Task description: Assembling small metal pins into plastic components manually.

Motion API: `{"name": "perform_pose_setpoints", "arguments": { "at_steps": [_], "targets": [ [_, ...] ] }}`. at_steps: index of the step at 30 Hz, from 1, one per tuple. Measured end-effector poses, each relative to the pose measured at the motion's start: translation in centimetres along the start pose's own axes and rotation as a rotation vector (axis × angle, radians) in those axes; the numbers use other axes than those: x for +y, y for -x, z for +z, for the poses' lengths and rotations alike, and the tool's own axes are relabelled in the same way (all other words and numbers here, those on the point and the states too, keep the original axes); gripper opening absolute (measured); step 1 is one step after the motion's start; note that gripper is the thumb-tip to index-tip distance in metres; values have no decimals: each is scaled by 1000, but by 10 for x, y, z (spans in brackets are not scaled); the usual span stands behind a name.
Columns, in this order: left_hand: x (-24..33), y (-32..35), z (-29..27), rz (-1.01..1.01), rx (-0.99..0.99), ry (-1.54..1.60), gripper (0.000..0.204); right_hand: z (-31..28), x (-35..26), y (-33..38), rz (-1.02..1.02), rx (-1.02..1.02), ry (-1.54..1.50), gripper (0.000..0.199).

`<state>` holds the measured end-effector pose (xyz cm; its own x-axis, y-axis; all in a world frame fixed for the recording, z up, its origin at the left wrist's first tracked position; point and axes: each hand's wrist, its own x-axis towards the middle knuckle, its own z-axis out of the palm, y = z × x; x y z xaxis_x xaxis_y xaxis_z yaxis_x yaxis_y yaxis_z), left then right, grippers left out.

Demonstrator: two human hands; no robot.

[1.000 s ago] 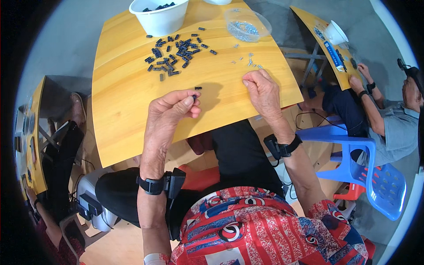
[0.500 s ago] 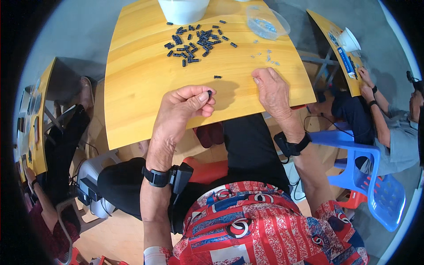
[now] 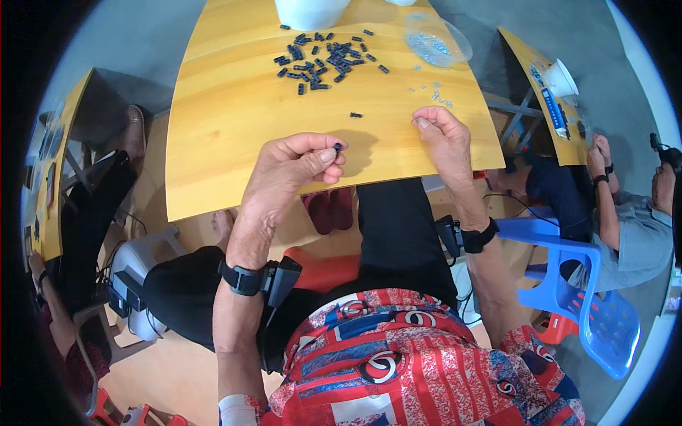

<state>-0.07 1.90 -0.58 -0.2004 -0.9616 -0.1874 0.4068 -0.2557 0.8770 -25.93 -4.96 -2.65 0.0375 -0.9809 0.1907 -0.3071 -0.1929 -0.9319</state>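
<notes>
Presently left hand (image 3: pixel 288 174) pinches a small black part (image 3: pixel 337 147); right hand (image 3: pixel 442 135), fingers curled, rests on table (image 3: pixel 227 142); pile (image 3: pixel 323 58) at twelve o'clock.

bright, even light falls from above on the yellow table (image 3: pixel 234 142) – soft shadows sit just under the left hand (image 3: pixel 291 174) and right hand (image 3: pixel 444 138), focus is sharp at centre, and the fisheye bends straight edges toward a black, slightly smeared rim.

Left hand (image 3: pixel 295 170) pinched shut, right hand (image 3: pixel 444 135) curled.
</notes>
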Motion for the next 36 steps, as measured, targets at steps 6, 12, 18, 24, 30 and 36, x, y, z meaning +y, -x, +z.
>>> {"name": "perform_pose_setpoints", "arguments": {
  "at_steps": [6,12,18,24,30,36],
  "targets": [
    [0,1,2,-27,-17,12,15,18,-1,6,-125,43,119,10],
    [-3,-2,-1,-28,-52,15,16,18,-7,6,-72,46,-1,12],
    [-3,-2,0,-73,-55,96,19,17,0,6,-76,69,-50,12],
    [-2,2,1,-76,-64,132,20,18,-7,10,-121,57,70,10],
    [-2,3,3,-49,-24,65,18,16,0,9,-67,59,-5,11],
    [-4,4,5,7,-9,-20,16,13,-17,17,-15,-7,-96,16]
  ]
}}
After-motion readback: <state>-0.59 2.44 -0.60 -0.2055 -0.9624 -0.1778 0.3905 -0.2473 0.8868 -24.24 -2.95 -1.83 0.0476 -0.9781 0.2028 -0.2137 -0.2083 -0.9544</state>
